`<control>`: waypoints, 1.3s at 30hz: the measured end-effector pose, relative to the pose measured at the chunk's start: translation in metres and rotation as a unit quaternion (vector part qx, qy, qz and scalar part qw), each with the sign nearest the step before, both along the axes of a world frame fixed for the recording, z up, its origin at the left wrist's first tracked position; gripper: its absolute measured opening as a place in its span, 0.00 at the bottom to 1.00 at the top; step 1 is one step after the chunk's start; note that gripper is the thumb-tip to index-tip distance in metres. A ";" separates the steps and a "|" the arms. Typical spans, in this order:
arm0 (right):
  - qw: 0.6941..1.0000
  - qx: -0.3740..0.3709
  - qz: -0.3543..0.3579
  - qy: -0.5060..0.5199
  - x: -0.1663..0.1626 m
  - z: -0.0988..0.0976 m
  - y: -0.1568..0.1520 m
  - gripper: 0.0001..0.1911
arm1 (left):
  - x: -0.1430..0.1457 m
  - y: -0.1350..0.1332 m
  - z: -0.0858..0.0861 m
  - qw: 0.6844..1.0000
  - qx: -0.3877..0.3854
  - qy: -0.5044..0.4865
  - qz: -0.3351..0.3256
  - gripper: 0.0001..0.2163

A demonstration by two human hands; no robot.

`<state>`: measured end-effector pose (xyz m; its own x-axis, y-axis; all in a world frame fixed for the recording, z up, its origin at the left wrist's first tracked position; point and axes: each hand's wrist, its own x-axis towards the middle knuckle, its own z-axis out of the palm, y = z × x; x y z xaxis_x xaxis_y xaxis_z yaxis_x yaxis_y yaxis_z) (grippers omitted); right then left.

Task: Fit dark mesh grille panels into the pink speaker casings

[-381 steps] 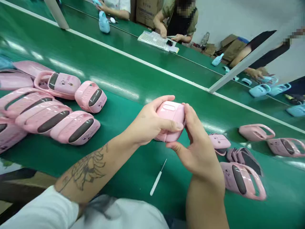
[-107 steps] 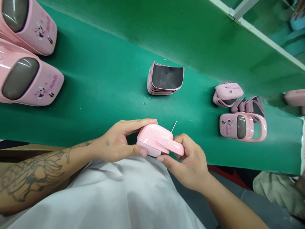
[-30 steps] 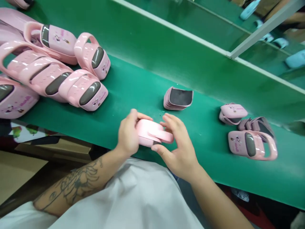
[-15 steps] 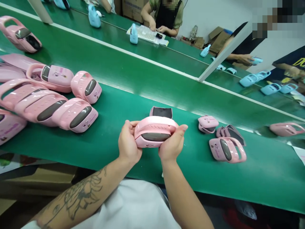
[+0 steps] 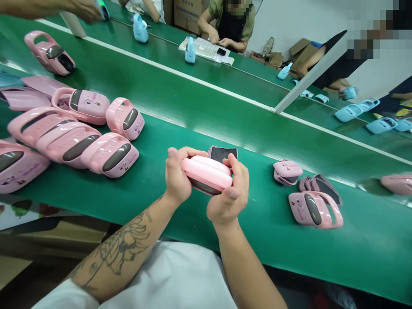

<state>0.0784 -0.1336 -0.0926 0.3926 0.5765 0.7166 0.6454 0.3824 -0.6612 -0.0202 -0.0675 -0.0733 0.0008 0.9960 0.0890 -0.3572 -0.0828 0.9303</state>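
Between my two hands I hold a pink plastic housing (image 5: 207,174) with a loop handle and a dark window, tilted so that its rounded pink edge faces me. My left hand (image 5: 178,178) grips its left end, with fingers along the far side. My right hand (image 5: 230,189) wraps the right end, thumb near the lower edge and fingers behind. Just beyond lies a stack of pink panels with a dark face (image 5: 223,154), partly hidden by the right fingers. The housing's underside is out of sight.
Several finished-looking pink housings (image 5: 111,154) crowd the left side of the green bench (image 5: 180,223). To the right are small pink covers (image 5: 288,169) and another pink housing (image 5: 315,210). A white-edged divider (image 5: 180,73) runs behind; co-workers handle blue housings (image 5: 349,112) across it.
The housing has been tipped in my hands, and its handle and window now show less. My right fingers have shifted round its far side. Another person's arm has entered at upper left.
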 end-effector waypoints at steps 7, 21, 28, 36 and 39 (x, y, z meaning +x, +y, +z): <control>0.997 0.017 0.046 0.065 0.011 0.004 0.016 0.40 | 0.006 -0.001 0.000 0.998 -0.003 0.032 0.052 0.42; 0.991 0.051 0.080 0.094 0.033 0.045 0.034 0.38 | 0.021 0.002 0.019 0.966 0.238 0.046 0.088 0.36; 0.968 -0.089 0.177 0.151 0.036 0.048 0.028 0.48 | 0.012 0.025 0.028 0.995 0.045 -0.055 0.072 0.34; 0.932 -0.225 0.251 0.133 0.034 0.013 -0.029 0.45 | -0.009 -0.013 -0.010 0.966 -0.213 -0.141 0.026 0.22; 0.929 -0.247 0.243 0.129 0.042 0.005 -0.038 0.40 | -0.036 -0.023 -0.026 0.992 -0.127 -0.002 0.013 0.26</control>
<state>0.1203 -0.1714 -0.0873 0.1218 0.9640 0.2364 0.2718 0.1966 -0.9420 -0.0562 -0.0909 -0.0993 -0.0246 0.9860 -0.1652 -0.3612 0.1453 0.9211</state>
